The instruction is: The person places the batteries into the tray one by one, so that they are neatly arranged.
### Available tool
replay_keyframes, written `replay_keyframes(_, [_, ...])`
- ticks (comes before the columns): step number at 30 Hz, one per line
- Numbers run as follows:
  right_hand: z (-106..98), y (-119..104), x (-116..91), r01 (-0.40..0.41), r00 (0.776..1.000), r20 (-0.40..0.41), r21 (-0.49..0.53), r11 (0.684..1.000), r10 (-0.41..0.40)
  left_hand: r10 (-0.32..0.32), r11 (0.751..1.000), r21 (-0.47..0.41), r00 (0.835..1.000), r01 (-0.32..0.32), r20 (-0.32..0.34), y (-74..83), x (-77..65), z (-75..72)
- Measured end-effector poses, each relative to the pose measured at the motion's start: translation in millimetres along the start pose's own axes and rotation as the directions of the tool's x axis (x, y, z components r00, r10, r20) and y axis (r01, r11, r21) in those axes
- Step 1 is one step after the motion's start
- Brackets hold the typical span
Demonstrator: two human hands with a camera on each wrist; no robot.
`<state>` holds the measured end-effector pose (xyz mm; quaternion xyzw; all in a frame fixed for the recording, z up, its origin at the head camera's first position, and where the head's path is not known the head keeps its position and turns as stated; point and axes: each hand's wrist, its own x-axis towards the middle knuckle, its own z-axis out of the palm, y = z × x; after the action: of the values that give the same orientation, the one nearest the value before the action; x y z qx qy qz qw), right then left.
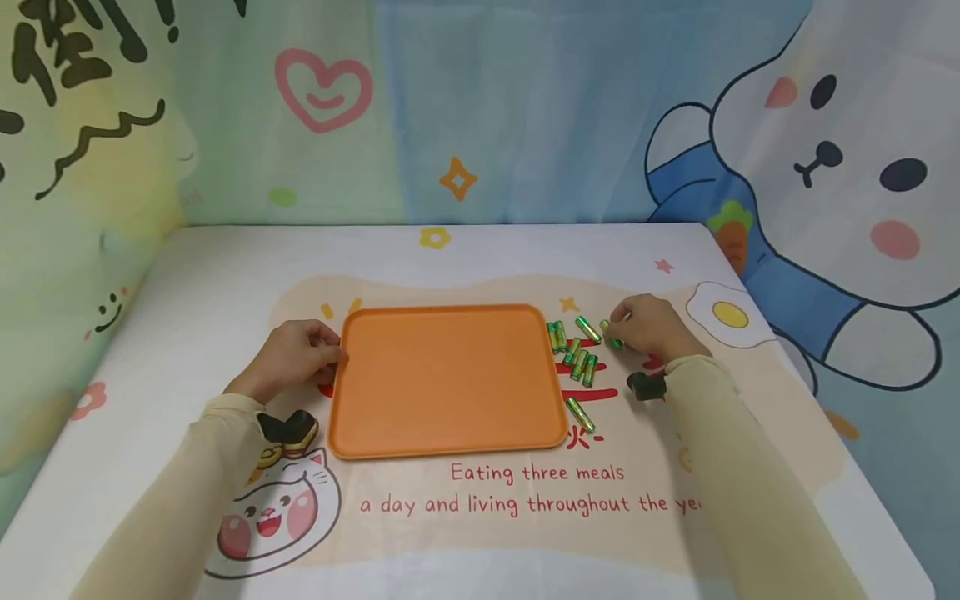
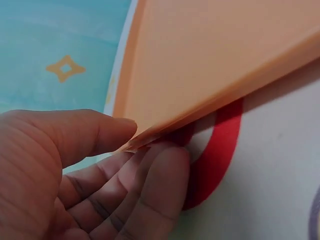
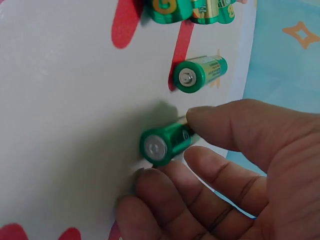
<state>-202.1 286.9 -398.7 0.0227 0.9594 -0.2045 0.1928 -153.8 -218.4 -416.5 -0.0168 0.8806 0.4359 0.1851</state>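
An orange tray (image 1: 450,383) lies flat on the table, with nothing on its surface. My left hand (image 1: 296,354) is at its left edge, thumb on top of the rim and fingers below, as the left wrist view shows. Off the tray's right side, my right hand (image 1: 652,325) pinches a green battery (image 3: 167,143) between thumb and fingers, close over the table. One loose battery (image 3: 200,74) lies just beside it. More green and gold batteries (image 1: 580,364) are scattered between the tray and my right hand, and a single battery (image 1: 581,415) lies nearer me by the tray's right edge.
A printed cloth (image 1: 525,533) with lettering and cartoon drawings covers the table. Behind it hangs a patterned blue-green curtain (image 1: 510,108). A dark wrist-worn piece (image 1: 647,385) sits under my right cuff and another (image 1: 288,428) under my left.
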Motion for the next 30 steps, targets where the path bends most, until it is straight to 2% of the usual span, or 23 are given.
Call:
replay_keyframes(5, [2, 0, 4, 0.008, 1.000, -0.011, -0.006, 1.000, -0.008, -0.003, 0.999, -0.049, 1.000, 0.004, 0.004, -2.7, 2.4, 4.4])
replay_keyframes(13, [3, -2, 5, -0.025, 1.000, -0.010, -0.013, 1.000, 0.025, -0.030, 0.997, -0.071, 0.999, 0.031, 0.016, -4.9, 3.5, 5.0])
replay_keyframes(16, [3, -5, 1, -0.032, 0.999, -0.038, 0.030, 0.999, 0.033, -0.034, 0.996, -0.080, 0.999, 0.035, 0.018, -5.6, 3.1, 5.3])
replay_keyframes(20, [0, -14, -9, -0.018, 0.992, -0.121, 0.141, 0.990, 0.035, -0.035, 0.996, -0.076, 0.999, 0.036, 0.019, -6.4, 3.1, 6.4])
replay_keyframes(24, [-3, -32, -19, 0.005, 0.988, -0.147, 0.301, 0.954, 0.041, -0.032, 0.996, -0.082, 0.999, 0.033, 0.017, -6.2, 2.4, 6.5])
replay_keyframes(30, [7, -71, -26, 0.047, 0.996, -0.094, 0.515, 0.856, 0.002, -0.035, 0.995, -0.094, 0.999, 0.036, 0.012, -6.8, 1.5, 6.8])
